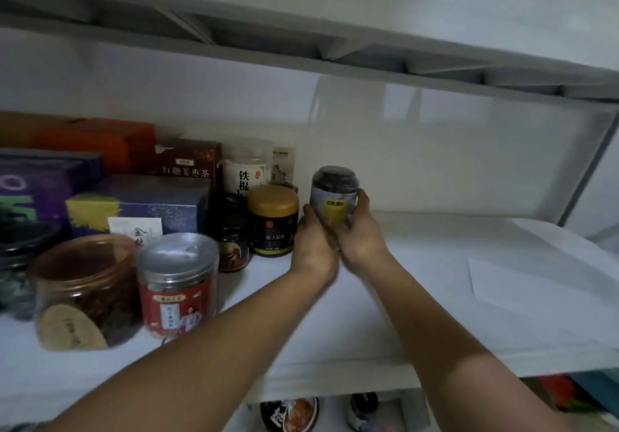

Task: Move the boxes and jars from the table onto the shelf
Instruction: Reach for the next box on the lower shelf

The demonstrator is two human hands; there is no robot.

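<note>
A small jar (335, 193) with a dark lid and a pale label with a yellow patch is held upright between both hands over the white shelf (435, 281). My left hand (313, 240) grips its lower left side. My right hand (360, 230) wraps its right side, thumb near the lid. The jar stands just right of a black jar with a yellow lid (273, 219). Whether its base touches the shelf is hidden by my hands.
The shelf's left half is packed: a red-labelled jar with a silver lid (177, 284), an amber jar (85, 291), a blue box (140, 205), a dark jar (231, 230), a tall white-labelled jar (246, 167), a brown box (187, 162). The upper shelf board (301, 39) hangs overhead. Right of the hands lies bare shelf.
</note>
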